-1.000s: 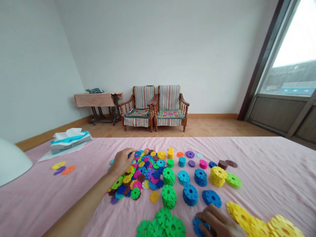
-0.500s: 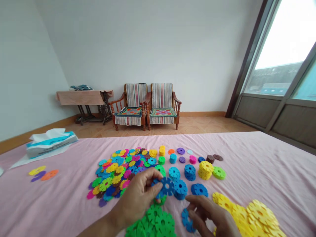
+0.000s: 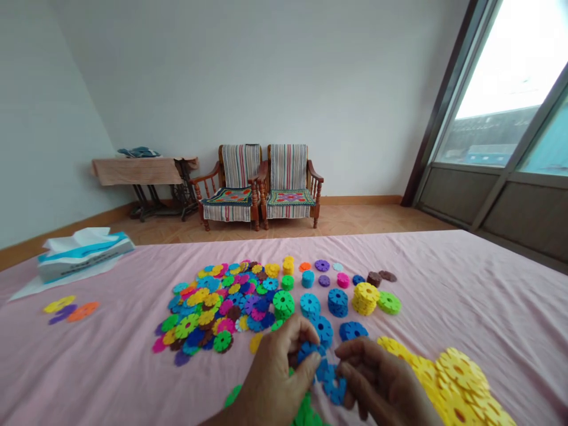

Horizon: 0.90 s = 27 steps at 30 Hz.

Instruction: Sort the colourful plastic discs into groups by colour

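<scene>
My left hand (image 3: pixel 284 367) is closed, thumb and fingers pinching a blue notched plastic disc (image 3: pixel 307 352). More blue shows just right of its thumb, where I cannot tell whether the pieces are joined. My right hand (image 3: pixel 381 378) hovers close by on the right, its thumb and fingers apart. By its thumb is a blue disc (image 3: pixel 335 391), partly covered; whether they touch is unclear. Ahead of the hands stand a blue stack (image 3: pixel 323 330) and a flatter blue pile (image 3: pixel 353 331). Green discs (image 3: pixel 307 414) lie below my left hand, partly hidden by it.
A mixed heap of coloured discs (image 3: pixel 213 307) spreads to the left. Small sorted stacks, including a yellow stack (image 3: pixel 366 297), stand in rows ahead. Yellow discs (image 3: pixel 459 378) are piled at right. A tissue pack (image 3: pixel 84 254) rests far left on the pink cloth (image 3: pixel 110 367).
My left hand has moved right and down with the blue disc, closer to my right hand. My right hand stays near the loose blue disc. The view has shifted slightly.
</scene>
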### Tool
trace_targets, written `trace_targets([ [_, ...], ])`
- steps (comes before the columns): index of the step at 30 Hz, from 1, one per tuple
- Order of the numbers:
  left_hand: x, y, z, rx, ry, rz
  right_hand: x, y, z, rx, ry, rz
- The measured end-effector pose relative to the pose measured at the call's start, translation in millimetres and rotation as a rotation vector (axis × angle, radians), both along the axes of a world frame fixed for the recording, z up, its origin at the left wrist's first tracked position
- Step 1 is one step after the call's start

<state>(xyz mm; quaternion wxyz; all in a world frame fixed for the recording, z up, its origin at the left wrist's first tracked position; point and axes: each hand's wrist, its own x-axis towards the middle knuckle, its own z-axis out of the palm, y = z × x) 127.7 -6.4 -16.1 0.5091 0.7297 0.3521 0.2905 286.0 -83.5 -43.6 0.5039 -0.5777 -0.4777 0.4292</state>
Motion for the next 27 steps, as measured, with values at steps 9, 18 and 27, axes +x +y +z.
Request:
trace_targets([
  [9, -6, 0, 4.6, 0.038, 0.091, -0.097, 19, -8, 26.7, 0.057, -0.522, 0.069],
  [18, 14, -13, 4.4, 0.297, 0.281, -0.298, 31, -5, 10.3, 0.109, -0.526, -0.014],
  [27, 8, -5, -1.6, 0.450, 0.230, -0.306, 27, -3, 8.6, 0.132, -0.609, -0.015],
])
